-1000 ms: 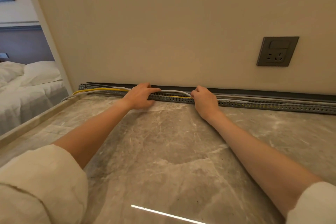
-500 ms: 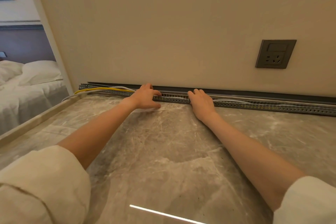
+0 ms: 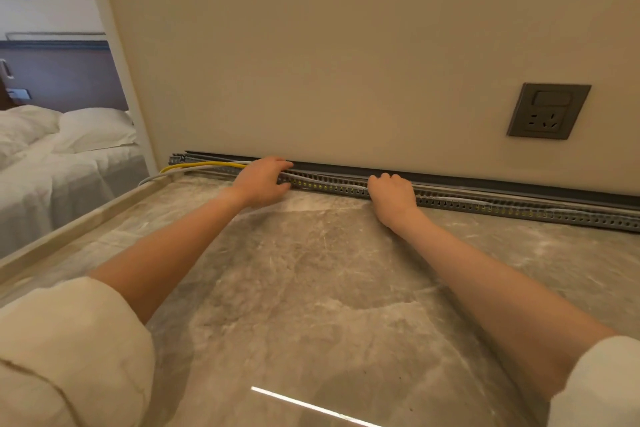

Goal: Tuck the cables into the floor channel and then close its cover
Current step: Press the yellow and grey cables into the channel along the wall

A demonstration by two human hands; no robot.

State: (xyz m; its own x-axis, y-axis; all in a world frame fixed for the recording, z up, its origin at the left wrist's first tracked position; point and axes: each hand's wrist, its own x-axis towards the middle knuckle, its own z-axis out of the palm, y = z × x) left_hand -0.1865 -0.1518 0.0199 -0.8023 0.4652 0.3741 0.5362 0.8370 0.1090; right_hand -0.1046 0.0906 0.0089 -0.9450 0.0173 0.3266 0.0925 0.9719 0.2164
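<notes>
Two hands are laid on the slotted grey floor channel [image 3: 485, 206] along the wall foot. No readable writing is seen. The left hand [image 3: 261, 180] is curled over the yellow and grey cables [image 3: 201, 166], its thumb spread; the right hand [image 3: 393, 194] is pressed fingers-together onto cables inside the channel.

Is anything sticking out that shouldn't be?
Yes. At the channel's left end, the yellow cable and a grey cable still loop out past the left hand instead of lying inside.
</notes>
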